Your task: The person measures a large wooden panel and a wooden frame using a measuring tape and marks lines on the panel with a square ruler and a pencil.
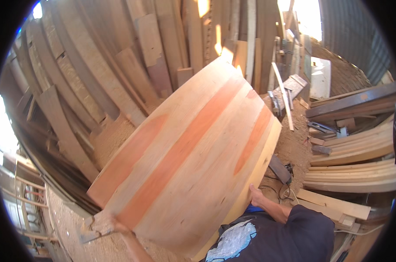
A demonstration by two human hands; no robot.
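A large wooden panel, pale with reddish stripes, stands tilted in front of my body and takes up the middle of the view. My right hand grips its right edge, the thumb showing on the near side and the other fingers partly hidden. At the lower left edge my left hand holds the panel; its fingers are blurred. Just beyond that hand is a small wood-and-grey object, whose kind I cannot make out.
Many long boards lean along the far and left sides. Stacked planks lie at the right. A dark power tool with a cord rests on sawdust-covered ground. Offcuts lie near my right elbow.
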